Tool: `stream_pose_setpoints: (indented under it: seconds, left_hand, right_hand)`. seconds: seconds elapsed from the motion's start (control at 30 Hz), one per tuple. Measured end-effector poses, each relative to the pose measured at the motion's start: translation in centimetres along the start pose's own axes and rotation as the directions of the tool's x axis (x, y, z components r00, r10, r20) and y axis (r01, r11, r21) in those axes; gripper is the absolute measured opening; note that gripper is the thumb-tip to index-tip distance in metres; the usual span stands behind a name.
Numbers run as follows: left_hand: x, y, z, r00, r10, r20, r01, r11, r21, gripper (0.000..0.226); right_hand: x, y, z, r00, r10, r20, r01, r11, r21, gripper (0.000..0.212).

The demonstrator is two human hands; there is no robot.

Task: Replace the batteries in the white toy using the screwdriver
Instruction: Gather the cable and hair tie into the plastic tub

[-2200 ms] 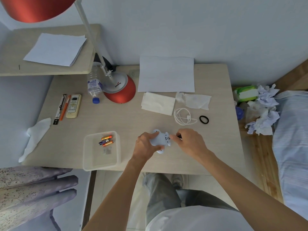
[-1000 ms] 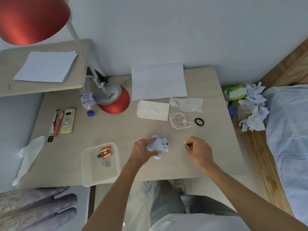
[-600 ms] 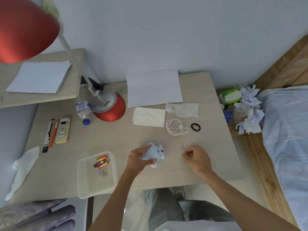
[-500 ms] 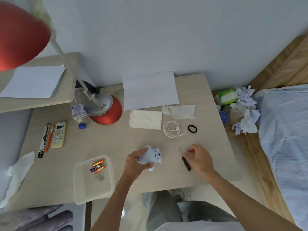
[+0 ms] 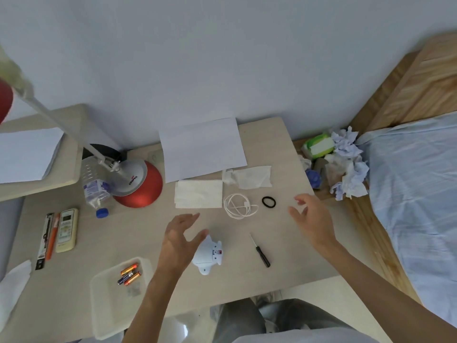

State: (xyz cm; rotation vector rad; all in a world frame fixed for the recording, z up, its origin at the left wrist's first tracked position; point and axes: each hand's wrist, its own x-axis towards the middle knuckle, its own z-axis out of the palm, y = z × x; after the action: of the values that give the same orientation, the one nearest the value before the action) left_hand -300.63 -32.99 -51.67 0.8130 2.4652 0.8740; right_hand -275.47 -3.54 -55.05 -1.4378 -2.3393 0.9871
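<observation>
The white toy (image 5: 209, 254) lies on its own on the desk near the front edge, with a small red and white patch facing up. A small screwdriver (image 5: 260, 250) with a black handle lies flat just right of it. My left hand (image 5: 179, 240) hovers open just left of the toy, fingers spread, holding nothing. My right hand (image 5: 312, 219) is open above the desk to the right of the screwdriver, apart from it. Three batteries (image 5: 129, 274) rest in a clear plastic tray (image 5: 108, 305) at the front left.
A red lamp base (image 5: 139, 184), a water bottle (image 5: 95, 191), a remote (image 5: 66, 230) and pens (image 5: 48, 240) stand at the left. Paper sheet (image 5: 201, 148), tissues (image 5: 199, 197), a white cable (image 5: 238, 206) and a black hair tie (image 5: 268, 202) lie behind. Crumpled tissues (image 5: 346, 167) and a bed are right.
My right hand laid the screwdriver on the desk and lifted away to the right. My left hand let go of the toy and opened. The camera tilted upward.
</observation>
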Motion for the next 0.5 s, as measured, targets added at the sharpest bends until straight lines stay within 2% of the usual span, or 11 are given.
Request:
stream_pose_setpoints:
  seconds: [0.1,0.23,0.33,0.5]
  left_hand:
    - [2.1,3.5,1.1,0.989,0.146,-0.018,-0.141,0.977,0.16,0.062]
    - [4.8,7.5,4.0,0.95,0.276,0.15,-0.313,0.867,0.389,0.083]
    - [6.2,8.1,6.4,0.921,0.274,0.278,-0.377,0.811,0.448,0.086]
    - [6.8,6.7,8.7,0.911,0.212,0.354,-0.375,0.786,0.492,0.083]
  right_hand:
    - [0.7,-0.9,0.7,0.998,-0.056,0.007,0.056,0.998,-0.029,0.051]
    - [1.6,-1.7,2.4,0.991,-0.117,0.073,0.124,0.986,-0.109,0.064]
    - [2.0,-2.1,3.6,0.982,-0.109,0.156,0.137,0.974,-0.183,0.067]
    - [2.3,-2.0,4.7,0.97,-0.13,0.204,0.192,0.927,-0.321,0.065]
